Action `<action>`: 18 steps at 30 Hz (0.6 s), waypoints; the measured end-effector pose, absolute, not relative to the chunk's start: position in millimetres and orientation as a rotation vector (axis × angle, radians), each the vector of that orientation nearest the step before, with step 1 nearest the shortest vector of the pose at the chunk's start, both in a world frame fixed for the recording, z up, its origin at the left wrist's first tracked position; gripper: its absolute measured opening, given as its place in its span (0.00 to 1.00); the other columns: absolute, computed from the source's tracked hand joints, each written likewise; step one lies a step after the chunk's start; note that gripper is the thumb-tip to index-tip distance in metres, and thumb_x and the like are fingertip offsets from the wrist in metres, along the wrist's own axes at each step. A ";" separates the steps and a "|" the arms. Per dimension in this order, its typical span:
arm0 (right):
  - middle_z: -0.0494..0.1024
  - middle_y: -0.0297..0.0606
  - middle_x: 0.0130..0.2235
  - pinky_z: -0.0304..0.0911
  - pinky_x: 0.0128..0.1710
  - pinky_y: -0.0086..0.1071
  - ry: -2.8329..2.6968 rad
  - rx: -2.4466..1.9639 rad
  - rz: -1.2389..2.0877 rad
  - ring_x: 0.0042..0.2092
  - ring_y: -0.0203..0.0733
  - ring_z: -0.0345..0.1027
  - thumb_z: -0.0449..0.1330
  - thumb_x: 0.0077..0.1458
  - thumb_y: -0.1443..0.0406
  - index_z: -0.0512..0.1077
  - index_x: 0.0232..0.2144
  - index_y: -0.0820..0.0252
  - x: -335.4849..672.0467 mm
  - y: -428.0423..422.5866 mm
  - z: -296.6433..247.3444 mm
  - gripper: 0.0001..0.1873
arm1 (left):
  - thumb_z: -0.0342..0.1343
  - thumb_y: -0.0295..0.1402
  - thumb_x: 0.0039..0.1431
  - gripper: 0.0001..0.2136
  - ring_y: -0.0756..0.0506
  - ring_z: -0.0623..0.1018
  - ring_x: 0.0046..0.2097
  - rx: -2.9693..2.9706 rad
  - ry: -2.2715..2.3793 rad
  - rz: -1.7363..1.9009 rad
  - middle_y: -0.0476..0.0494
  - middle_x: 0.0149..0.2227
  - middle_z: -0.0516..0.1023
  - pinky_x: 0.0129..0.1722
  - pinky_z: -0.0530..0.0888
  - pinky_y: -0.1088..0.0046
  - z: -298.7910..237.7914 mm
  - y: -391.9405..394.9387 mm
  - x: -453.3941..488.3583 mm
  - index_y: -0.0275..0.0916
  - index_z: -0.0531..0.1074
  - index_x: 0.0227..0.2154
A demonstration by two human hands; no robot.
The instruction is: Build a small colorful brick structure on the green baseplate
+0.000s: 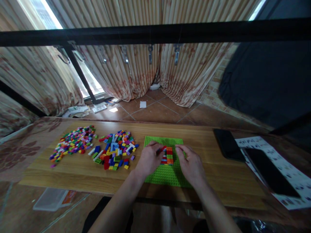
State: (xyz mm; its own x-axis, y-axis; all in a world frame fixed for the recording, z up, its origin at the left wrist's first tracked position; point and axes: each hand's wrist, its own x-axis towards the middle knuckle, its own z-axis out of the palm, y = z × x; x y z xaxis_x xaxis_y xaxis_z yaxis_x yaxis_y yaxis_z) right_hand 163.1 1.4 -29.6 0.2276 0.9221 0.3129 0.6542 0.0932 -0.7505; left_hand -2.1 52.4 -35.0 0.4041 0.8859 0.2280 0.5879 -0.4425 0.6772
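A green studded baseplate (155, 176) lies on the wooden table in front of me. On it sits a block of red, orange, white and other coloured bricks (169, 156). My left hand (151, 158) is over the plate's left part, its thumb and fingers closed on a small red brick (163, 148) at the left edge of the built block. To the right of the block, my right hand (190, 162) hovers over the plate with fingers bent and slightly apart. Nothing shows between its fingertips. The left hand covers part of the block's left side.
Left of the plate are a heap of mixed larger bricks (114, 150) and a spread of tiny bricks (75, 140). At the right lie a black tablet (228, 144), a dark phone-like slab (270, 171) and a printed sheet (295, 181). A black rail (155, 34) crosses beyond the table.
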 end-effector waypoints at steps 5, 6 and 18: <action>0.79 0.44 0.42 0.66 0.46 0.41 -1.520 -1.641 0.384 0.44 0.47 0.72 0.48 0.62 0.55 0.75 0.40 0.58 164.7 2.6 -31.0 0.20 | 0.57 0.25 0.52 0.12 0.47 0.77 0.42 2.135 1.181 0.737 0.43 0.42 0.76 0.45 0.74 0.72 -30.3 48.1 -4.2 0.38 0.76 0.41; 0.79 0.45 0.42 0.66 0.46 0.41 -1.523 -1.645 0.388 0.44 0.47 0.72 0.48 0.62 0.55 0.75 0.40 0.59 165.1 3.0 -31.6 0.20 | 0.56 0.24 0.52 0.13 0.47 0.77 0.41 2.116 1.156 0.730 0.43 0.43 0.76 0.44 0.75 0.73 -29.0 47.8 -5.2 0.38 0.76 0.41; 0.74 0.48 0.52 0.59 0.57 0.44 -1.674 -1.640 0.532 0.54 0.47 0.67 0.53 0.57 0.62 0.71 0.50 0.63 162.2 2.4 -39.1 0.21 | 0.52 0.19 0.52 0.13 0.46 0.76 0.49 2.078 1.147 0.708 0.41 0.47 0.76 0.54 0.71 0.69 -31.8 51.8 -7.9 0.38 0.77 0.36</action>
State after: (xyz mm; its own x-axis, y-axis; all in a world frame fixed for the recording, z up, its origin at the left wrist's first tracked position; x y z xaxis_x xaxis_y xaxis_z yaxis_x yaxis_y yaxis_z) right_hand 162.2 2.4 -39.1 0.0708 0.9760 0.2061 0.6782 0.1044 -0.7274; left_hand -7.9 51.8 -31.8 0.4706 0.8706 0.1433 0.5179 -0.4041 0.7540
